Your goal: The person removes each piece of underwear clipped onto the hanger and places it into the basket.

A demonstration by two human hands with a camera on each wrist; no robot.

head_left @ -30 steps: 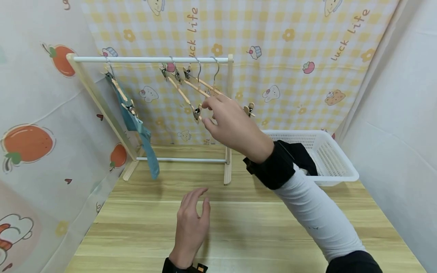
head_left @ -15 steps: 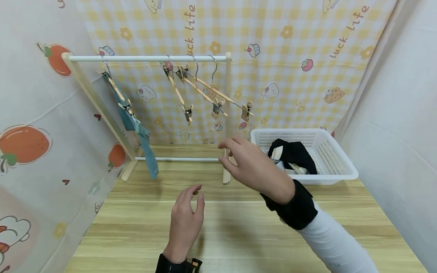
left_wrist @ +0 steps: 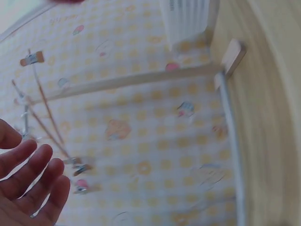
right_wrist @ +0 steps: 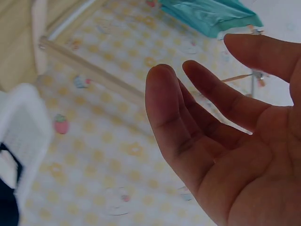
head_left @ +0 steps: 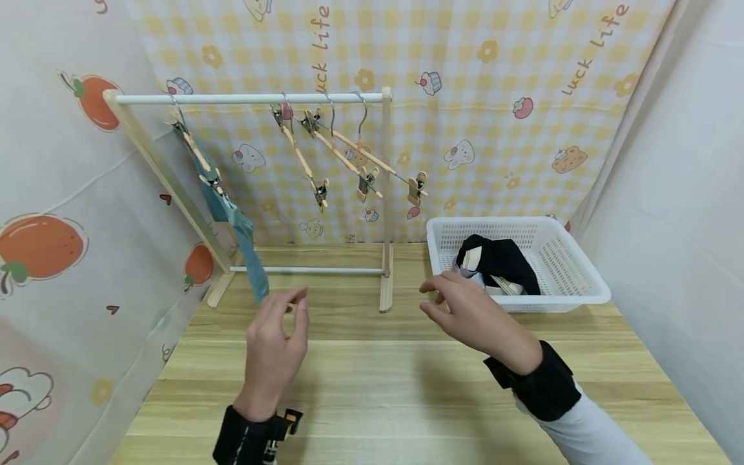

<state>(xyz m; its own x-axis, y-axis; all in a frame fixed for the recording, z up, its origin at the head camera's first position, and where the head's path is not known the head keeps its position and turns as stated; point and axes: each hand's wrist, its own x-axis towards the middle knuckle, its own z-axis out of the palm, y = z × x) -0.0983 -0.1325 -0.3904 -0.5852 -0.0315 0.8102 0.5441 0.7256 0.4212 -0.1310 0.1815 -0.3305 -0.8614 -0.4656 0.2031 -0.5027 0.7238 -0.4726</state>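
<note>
My left hand (head_left: pixel 273 352) hovers over the table with loosely bent fingers, just below the hanging teal garment (head_left: pixel 247 242); it holds nothing. Near the front left corner of the white basket (head_left: pixel 581 271), my right hand (head_left: pixel 473 316) is in the air, fingers relaxed, also holding nothing. Inside the basket lie a black cloth (head_left: pixel 506 261) and some lighter folded pieces. The teal garment is clipped to a wooden hanger at the left end of the rack. Three bare clip hangers, one of them a wooden hanger (head_left: pixel 372 158), hang toward the right end.
The rack has a white top rail (head_left: pixel 250 99), wooden legs (head_left: pixel 386 284) and a lower white bar (head_left: pixel 314 270). It stands on the wood-grain table (head_left: pixel 372 387) before a yellow checked cloth (head_left: pixel 500 116).
My right hand has come down from the bare hangers and moved right, toward the basket. The left hand has shifted left and slightly forward. The hangers have swung slightly.
</note>
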